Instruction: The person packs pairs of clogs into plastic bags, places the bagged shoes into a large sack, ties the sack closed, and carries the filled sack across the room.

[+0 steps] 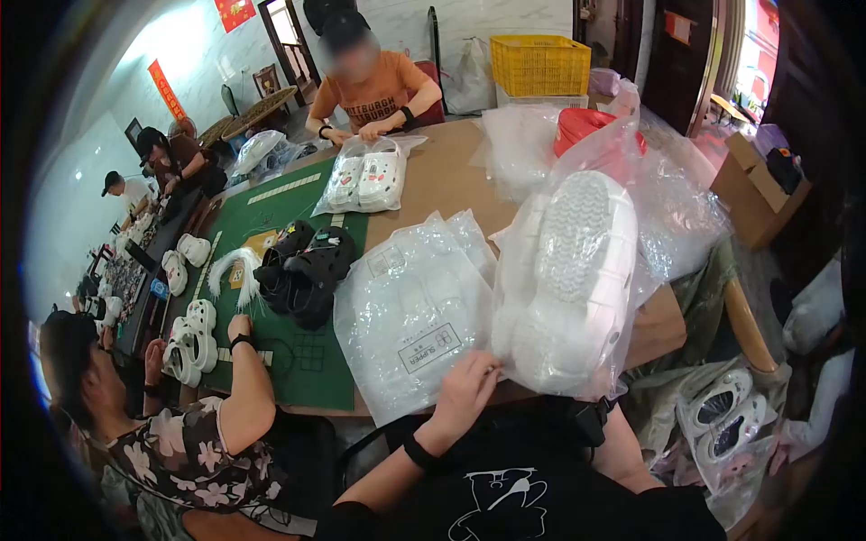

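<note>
A pair of white clogs point(577, 261), thick soles facing me, stands tilted upright in a clear plastic bag point(624, 361) at the table's near edge. My left hand point(467, 383) is closed, thumb and fingers pinching the bag's edge at the lower left of the clogs. From below, my right forearm reaches the base of the bagged clogs. My right hand point(603, 388) supports them there, its fingers mostly hidden behind the plastic and the clogs. Left of the clogs lie flat printed plastic bags point(415, 316), close to my left hand.
Black clogs point(311, 270), white clogs point(191, 343) and white strands point(236, 275) lie on the green mat point(307, 379). Across the table, a person handles bagged white clogs point(365, 176). Another person sits at my left. Loose plastic bags point(681, 212) and a cardboard box point(753, 194) are at right.
</note>
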`<state>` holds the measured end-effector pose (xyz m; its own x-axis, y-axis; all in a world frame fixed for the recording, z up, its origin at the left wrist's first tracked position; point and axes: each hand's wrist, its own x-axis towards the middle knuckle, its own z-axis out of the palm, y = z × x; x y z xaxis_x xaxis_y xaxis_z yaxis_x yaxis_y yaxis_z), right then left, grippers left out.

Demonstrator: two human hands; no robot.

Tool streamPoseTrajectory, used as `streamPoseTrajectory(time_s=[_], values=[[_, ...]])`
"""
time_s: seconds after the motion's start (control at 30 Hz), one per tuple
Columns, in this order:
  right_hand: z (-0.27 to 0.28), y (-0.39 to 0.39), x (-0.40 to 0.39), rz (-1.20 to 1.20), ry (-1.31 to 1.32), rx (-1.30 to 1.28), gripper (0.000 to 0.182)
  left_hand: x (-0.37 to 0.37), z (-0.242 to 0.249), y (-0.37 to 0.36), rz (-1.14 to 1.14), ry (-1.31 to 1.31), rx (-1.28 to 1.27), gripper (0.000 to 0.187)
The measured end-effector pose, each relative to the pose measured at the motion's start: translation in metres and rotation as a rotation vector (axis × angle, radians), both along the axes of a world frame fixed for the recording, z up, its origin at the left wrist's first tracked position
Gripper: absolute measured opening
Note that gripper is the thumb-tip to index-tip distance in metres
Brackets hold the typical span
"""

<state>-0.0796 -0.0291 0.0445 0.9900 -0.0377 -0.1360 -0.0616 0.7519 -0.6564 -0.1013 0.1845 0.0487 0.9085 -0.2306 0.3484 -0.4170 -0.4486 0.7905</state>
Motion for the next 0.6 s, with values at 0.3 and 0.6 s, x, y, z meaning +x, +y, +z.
streamPoseTrajectory(time_s=[0.3,0.6], values=[[-0.014,0.037,0.067,-0.351,-0.393,-1.186,0.028,-0.04,-0.064,0.038,-0.398,0.273,0.113,0.022],[-0.023,0.12,0.091,-0.334,-0.379,-1.441,0.026,-0.049,-0.07,0.072,0.265,0.335,-0.415,0.028]])
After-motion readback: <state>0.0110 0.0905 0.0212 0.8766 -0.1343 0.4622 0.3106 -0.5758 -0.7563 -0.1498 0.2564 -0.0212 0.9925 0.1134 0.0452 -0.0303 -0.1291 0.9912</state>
